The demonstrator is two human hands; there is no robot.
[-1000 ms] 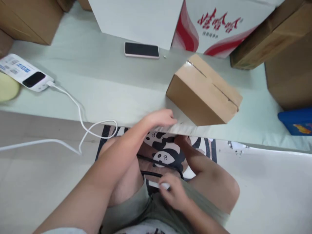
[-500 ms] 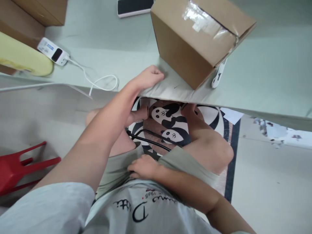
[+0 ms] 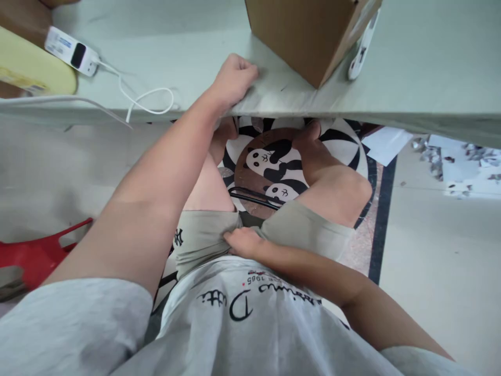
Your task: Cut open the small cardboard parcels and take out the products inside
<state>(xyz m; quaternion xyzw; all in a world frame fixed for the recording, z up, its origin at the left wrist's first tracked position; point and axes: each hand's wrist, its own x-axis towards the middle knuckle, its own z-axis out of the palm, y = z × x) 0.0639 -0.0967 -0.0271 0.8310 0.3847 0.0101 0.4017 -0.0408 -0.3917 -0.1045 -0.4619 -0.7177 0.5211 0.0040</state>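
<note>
My left hand point(image 3: 235, 81) is curled over the front edge of the pale green table point(image 3: 430, 68), its fingers gripping the edge just left of a brown cardboard box point(image 3: 297, 36). My right hand point(image 3: 245, 243) lies in my lap with its fingers closed, pressed against my olive shorts point(image 3: 301, 230) at the hem of my grey shirt; I cannot see anything in it. A white object point(image 3: 362, 49) lies against the right side of the box.
A white device with a dark screen point(image 3: 70, 49) and its white cable point(image 3: 144, 99) lie on the table at the left, beside a yellow pad point(image 3: 31, 70). Below are a panda-patterned mat point(image 3: 270, 167), a black cable point(image 3: 250, 196), a red stool point(image 3: 35, 256) and paper scraps point(image 3: 454, 162).
The view has tilted further down toward my lap. My right hand, which held a small white item a second ago, now rests closed at my shorts. My left hand has kept its grip on the table edge.
</note>
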